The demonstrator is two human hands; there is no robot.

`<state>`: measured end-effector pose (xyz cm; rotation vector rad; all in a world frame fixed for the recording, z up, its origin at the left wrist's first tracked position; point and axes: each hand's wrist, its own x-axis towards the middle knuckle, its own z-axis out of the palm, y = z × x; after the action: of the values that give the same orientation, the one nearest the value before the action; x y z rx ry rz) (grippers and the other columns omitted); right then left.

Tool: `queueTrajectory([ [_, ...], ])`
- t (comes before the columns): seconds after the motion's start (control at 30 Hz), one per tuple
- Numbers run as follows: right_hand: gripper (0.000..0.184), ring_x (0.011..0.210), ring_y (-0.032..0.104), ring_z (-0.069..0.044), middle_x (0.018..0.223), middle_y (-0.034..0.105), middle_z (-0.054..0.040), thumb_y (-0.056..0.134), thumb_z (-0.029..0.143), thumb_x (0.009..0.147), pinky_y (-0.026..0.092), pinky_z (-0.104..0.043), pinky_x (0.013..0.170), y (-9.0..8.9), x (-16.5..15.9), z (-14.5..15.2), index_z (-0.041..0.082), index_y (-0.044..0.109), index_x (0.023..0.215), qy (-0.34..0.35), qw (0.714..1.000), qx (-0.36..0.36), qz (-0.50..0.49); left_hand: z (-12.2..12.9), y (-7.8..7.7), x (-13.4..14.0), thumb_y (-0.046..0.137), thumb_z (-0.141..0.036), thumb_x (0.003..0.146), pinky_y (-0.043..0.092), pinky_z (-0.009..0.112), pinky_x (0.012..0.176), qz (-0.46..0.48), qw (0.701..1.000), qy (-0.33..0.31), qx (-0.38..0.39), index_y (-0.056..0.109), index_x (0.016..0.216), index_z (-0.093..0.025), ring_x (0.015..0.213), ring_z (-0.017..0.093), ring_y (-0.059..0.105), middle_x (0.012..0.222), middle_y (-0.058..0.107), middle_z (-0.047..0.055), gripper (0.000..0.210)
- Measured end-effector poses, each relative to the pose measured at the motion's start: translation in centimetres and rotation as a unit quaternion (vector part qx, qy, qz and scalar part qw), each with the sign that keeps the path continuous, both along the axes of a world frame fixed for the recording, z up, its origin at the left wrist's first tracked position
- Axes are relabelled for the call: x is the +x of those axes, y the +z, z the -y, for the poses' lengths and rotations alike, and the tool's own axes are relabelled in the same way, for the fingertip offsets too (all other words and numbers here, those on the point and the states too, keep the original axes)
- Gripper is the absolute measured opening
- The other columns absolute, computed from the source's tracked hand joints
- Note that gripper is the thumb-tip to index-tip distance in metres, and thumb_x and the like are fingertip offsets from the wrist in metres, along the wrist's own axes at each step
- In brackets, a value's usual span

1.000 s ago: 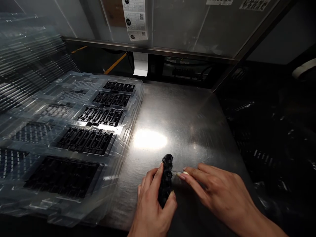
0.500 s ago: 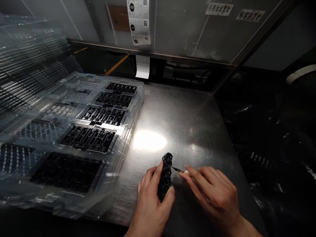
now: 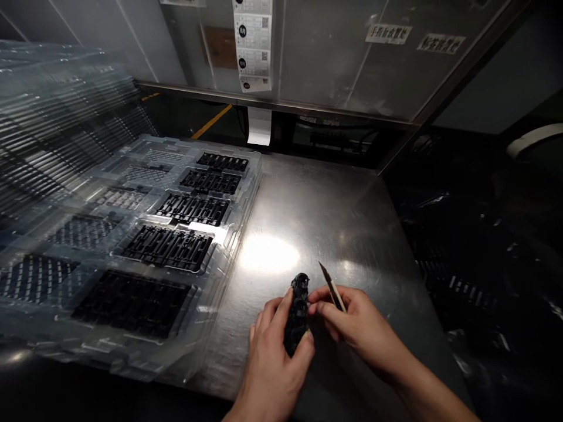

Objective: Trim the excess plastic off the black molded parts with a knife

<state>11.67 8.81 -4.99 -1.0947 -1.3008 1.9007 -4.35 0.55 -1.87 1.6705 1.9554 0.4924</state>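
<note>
While metal table [image 3: 321, 202] lay below, left hand [image 3: 276, 362] stayed clamped on black part [image 3: 298, 316] at near side; right hand [image 3: 358, 322] had moved closer, fingertips [image 3: 313, 299] at part's right edge, contact unclear. Knife [image 3: 331, 286], gripped there, had swung from pointing left to pointing far. Blade work seemed paused. Part looked dark, slim, knobbly, ring-shaped at far tip.
</note>
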Motion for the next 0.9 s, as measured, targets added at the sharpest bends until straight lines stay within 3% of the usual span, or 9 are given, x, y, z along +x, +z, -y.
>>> queueTrajectory([
  [0.2,0.042,0.059,0.044,-0.008,0.070,0.054,-0.0005,0.067,0.048,0.089,0.035,-0.024,0.058,0.6,0.5,-0.2,0.009,0.065,0.105,0.015,0.999,0.014,0.036,-0.2,0.1,-0.1,0.053,-0.036,0.097,0.033,0.029,0.112,-0.003,1.000,-0.004,0.008,0.038,0.153,-0.043,0.132,0.011,0.044,0.143,0.047,-0.007,0.059],
  [0.33,0.030,0.061,0.045,-0.008,0.083,0.063,-0.0029,0.061,0.033,0.088,0.036,-0.023,0.057,0.3,0.4,-0.5,0.008,0.063,0.104,-0.007,1.000,0.012,0.013,-0.2,-0.2,-0.2,0.053,-0.036,0.096,0.033,0.031,0.113,0.007,1.000,-0.008,0.000,0.036,0.155,-0.041,0.133,0.013,0.042,0.144,0.046,-0.006,0.062],
  [0.5,0.065,0.057,0.039,-0.007,0.099,0.067,-0.0105,0.065,0.061,0.087,0.030,-0.024,0.051,-1.3,0.9,2.2,0.007,0.057,0.122,-0.113,0.993,-0.033,-0.017,-0.3,0.8,-0.2,0.056,-0.033,0.092,0.042,0.032,0.103,0.048,0.997,0.048,0.026,0.060,0.128,-0.019,0.115,0.016,0.056,0.122,0.060,0.003,0.039],
  [0.57,0.076,0.057,0.037,-0.006,0.093,0.064,-0.0100,0.066,0.072,0.084,0.026,-0.024,0.052,-1.8,0.6,4.6,0.006,0.056,0.121,-0.151,0.986,-0.060,-0.041,-0.3,1.8,0.0,0.058,-0.039,0.094,0.048,0.032,0.091,0.143,0.986,0.086,0.003,0.064,0.117,-0.010,0.101,0.018,0.061,0.110,0.065,0.007,0.036],
  [0.63,0.081,0.062,0.043,-0.009,0.080,0.057,-0.0067,0.068,0.073,0.083,0.034,-0.025,0.058,-1.8,0.0,7.1,0.005,0.055,0.123,-0.195,0.978,-0.065,-0.041,-0.2,3.0,0.4,0.064,-0.044,0.095,0.051,0.032,0.091,0.347,0.929,0.127,-0.038,0.061,0.122,-0.003,0.101,0.019,0.063,0.116,0.066,0.015,0.048],
  [0.7,0.083,0.074,0.054,-0.013,0.089,0.059,-0.0093,0.070,0.073,0.081,0.045,-0.028,0.070,-1.4,-0.8,9.3,0.007,0.052,0.128,-0.227,0.966,-0.096,-0.075,-0.1,3.9,1.2,0.071,-0.039,0.094,0.052,0.037,0.094,0.547,0.818,0.161,-0.075,0.059,0.125,0.001,0.104,0.023,0.065,0.124,0.062,0.023,0.052],
  [0.77,0.089,0.063,0.048,-0.010,0.077,0.052,-0.0042,0.071,0.074,0.079,0.038,-0.022,0.058,-0.8,-1.2,10.8,0.009,0.047,0.135,-0.244,0.953,-0.138,-0.118,0.0,4.4,2.2,0.072,-0.031,0.094,0.054,0.039,0.094,0.623,0.750,0.202,-0.092,0.059,0.122,0.004,0.101,0.024,0.067,0.123,0.061,0.027,0.046],
  [0.83,0.090,0.050,0.036,-0.004,0.073,0.047,-0.0002,0.073,0.070,0.079,0.022,-0.019,0.048,-0.2,-1.0,11.5,0.012,0.041,0.139,-0.271,0.943,-0.130,-0.141,0.2,4.5,2.9,0.070,-0.024,0.094,0.055,0.035,0.092,0.626,0.735,0.245,-0.088,0.059,0.115,0.006,0.098,0.022,0.068,0.118,0.063,0.026,0.038],
  [0.9,0.086,0.047,0.035,-0.004,0.078,0.051,-0.0013,0.074,0.065,0.081,0.022,-0.019,0.046,0.1,-0.3,11.6,0.013,0.041,0.139,-0.277,0.944,-0.090,-0.157,0.8,4.4,3.0,0.069,-0.030,0.095,0.054,0.031,0.092,0.611,0.748,0.237,-0.102,0.056,0.113,0.002,0.100,0.021,0.067,0.120,0.062,0.023,0.039],
])
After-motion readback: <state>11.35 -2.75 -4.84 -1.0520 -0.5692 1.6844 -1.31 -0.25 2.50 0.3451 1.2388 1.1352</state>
